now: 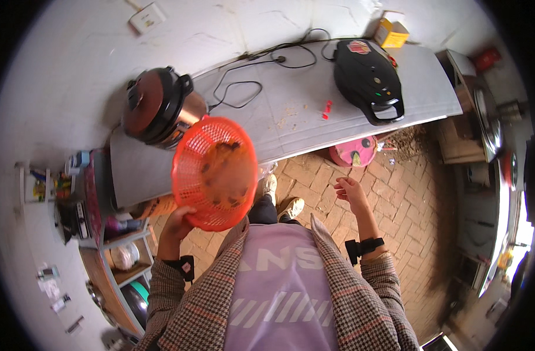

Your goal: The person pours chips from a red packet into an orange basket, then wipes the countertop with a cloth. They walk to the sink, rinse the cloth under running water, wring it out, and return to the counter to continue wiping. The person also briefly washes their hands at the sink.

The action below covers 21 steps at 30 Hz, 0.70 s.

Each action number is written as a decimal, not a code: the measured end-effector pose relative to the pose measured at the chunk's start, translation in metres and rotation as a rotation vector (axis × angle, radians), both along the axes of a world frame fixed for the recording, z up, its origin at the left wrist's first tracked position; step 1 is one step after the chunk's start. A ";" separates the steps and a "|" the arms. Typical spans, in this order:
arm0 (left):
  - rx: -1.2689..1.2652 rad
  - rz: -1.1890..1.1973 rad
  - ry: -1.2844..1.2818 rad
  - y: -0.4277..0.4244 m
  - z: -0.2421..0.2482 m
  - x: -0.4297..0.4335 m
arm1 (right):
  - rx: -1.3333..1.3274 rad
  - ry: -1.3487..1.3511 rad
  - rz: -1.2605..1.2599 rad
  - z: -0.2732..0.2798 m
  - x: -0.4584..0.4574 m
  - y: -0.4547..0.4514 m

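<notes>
My left hand [180,223] grips the near rim of a red plastic colander basket [215,175], tilted so its inside shows. Orange-brown pieces with dark spots lie in it, blurred; what they are I cannot tell. The basket hangs over the left part of the grey counter's front edge. Behind it stands an electric pressure cooker [155,105] with a brown and black lid. Off to the right, my right hand [350,191] is held above the brick floor, fingers loosely bent and holding nothing.
On the grey counter [302,96] are a black electric griddle [368,81], black power cables [289,55], small red scraps [327,109], crumbs and a yellow box [392,33]. Under its front edge sits a pink round stool or lid [354,151]. Shelves [127,259] stand at left, cabinets [478,219] at right.
</notes>
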State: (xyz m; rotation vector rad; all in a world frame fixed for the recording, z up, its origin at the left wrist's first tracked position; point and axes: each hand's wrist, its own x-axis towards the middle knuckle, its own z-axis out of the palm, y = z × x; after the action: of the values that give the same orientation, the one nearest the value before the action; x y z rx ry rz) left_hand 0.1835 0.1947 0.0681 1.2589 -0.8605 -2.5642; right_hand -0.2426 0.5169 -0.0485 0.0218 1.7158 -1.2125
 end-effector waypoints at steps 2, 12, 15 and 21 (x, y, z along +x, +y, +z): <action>-0.006 0.112 -0.023 0.021 0.002 0.048 | 0.014 0.002 0.060 -0.002 -0.002 -0.017; -0.013 0.822 -0.199 0.036 -0.076 0.212 | 0.036 0.032 0.302 -0.008 0.009 -0.104; -0.011 0.930 -0.159 0.005 -0.110 0.227 | 0.021 0.063 0.316 -0.008 0.014 -0.112; 0.002 1.041 -0.080 -0.082 -0.149 0.215 | 0.029 0.091 0.251 0.006 0.030 -0.105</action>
State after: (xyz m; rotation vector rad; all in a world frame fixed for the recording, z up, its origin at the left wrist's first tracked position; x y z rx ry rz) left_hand 0.3990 0.1129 -0.0808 1.3167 -0.1030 -1.6749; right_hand -0.2124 0.4118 -0.0424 -0.2282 1.7549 -1.0152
